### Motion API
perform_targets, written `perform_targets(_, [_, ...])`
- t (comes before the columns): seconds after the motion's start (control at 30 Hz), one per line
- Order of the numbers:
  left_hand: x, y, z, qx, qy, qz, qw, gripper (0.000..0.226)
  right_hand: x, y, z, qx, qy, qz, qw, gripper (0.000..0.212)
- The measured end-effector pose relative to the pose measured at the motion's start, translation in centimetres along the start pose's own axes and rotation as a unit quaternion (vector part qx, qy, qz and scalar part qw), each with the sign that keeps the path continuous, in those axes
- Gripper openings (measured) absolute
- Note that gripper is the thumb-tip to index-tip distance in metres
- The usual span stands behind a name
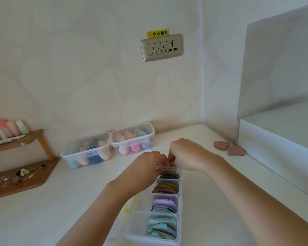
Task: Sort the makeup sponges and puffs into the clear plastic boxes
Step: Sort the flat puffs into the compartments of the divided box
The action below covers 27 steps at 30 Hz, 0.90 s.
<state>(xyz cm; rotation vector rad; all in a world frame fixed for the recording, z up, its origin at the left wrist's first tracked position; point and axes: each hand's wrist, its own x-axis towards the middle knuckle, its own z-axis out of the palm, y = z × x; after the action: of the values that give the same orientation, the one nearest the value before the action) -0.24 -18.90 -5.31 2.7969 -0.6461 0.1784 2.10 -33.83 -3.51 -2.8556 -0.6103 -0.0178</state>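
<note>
While both hands work at the far end of the divided box [180,201], hard to see what they hold: left hand [146,167] and right hand [187,153] curled together over the farthest compartment, fingertips pinched on something pinkish, probably a puff, though cannot tell for sure. Nearer compartments already packed with flat puffs [164,205] on edge, dark green, brown, lilac, then mint. Two mauve puffs [228,147] lying loose by the white ledge, touching each other, well apart from the hands. Two lidded boxes [108,146] against the wall, holding teardrop sponges in peach, pink and blue.

Likely light, soft and squashy, not fragile or slippery; best pinched at the rim or by the ribbon loop, squeezed thin and slid down on edge between neighbours. Thin box plastic may shift under a push, so worth steadying.

Yellow warning label [158,33] above the socket [161,47] reads 小心触电. No brand readable elsewhere.
</note>
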Motion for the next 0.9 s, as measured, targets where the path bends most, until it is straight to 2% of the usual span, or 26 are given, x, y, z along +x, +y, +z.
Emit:
perform_targets(0.13, [0.1,0.2,0.1,0.001,-0.004,-0.009,1.0,0.019,-0.1,0.4,-0.3,0.048,-0.048,0.003,0.998,0.03])
perform_targets(0.23, [0.1,0.2,0.1,-0.001,0.006,-0.012,1.0,0.016,-0.1,0.6,-0.5,0.032,-0.079,-0.008,0.996,0.024])
perform_targets(0.33, [0.0,0.0,0.1,-0.005,0.024,-0.004,1.0,0.017,-0.1,0.6,-0.6,0.016,-0.115,-0.014,0.993,0.027])
perform_targets(0.43, [-0.3,-0.2,0.1,-0.049,0.013,-0.021,0.998,0.023,-0.1,0.8,-0.4,0.014,-0.115,-0.028,0.993,0.026])
perform_targets(0.53, [-0.5,-0.4,-0.1,-0.07,0.011,-0.018,0.997,0.026,-0.4,1.3,-0.5,0.062,-0.054,-0.053,0.995,0.021])
perform_targets(0.63, [-0.6,-0.5,-0.2,-0.077,0.002,-0.01,0.997,0.019,-0.6,3.0,-1.1,0.152,0.127,-0.063,0.978,0.024])
perform_targets(0.7, [-0.6,-0.4,-0.2,-0.078,-0.001,-0.001,0.997,0.016,-0.9,5.1,-1.5,0.148,0.249,0.002,0.957,0.033])
perform_targets(0.73, [-0.6,-0.4,-0.2,-0.074,0.001,0.003,0.997,0.017,-1.2,6.3,-1.5,0.11,0.28,0.059,0.952,0.032])
perform_targets(0.8, [-0.6,-0.4,-0.1,-0.067,0.006,0.004,0.998,0.019,-1.9,8.9,-1.5,0.042,0.247,0.208,0.945,0.02])
perform_targets(0.87, [-0.5,-0.5,0.0,-0.061,0.01,0.004,0.998,0.02,-2.7,10.4,-1.4,0.046,0.156,0.319,0.934,0.006])
perform_targets(0.9, [-0.4,-0.5,0.0,-0.058,0.012,0.004,0.998,0.02,-2.9,10.9,-1.3,0.059,0.118,0.352,0.927,0.015])
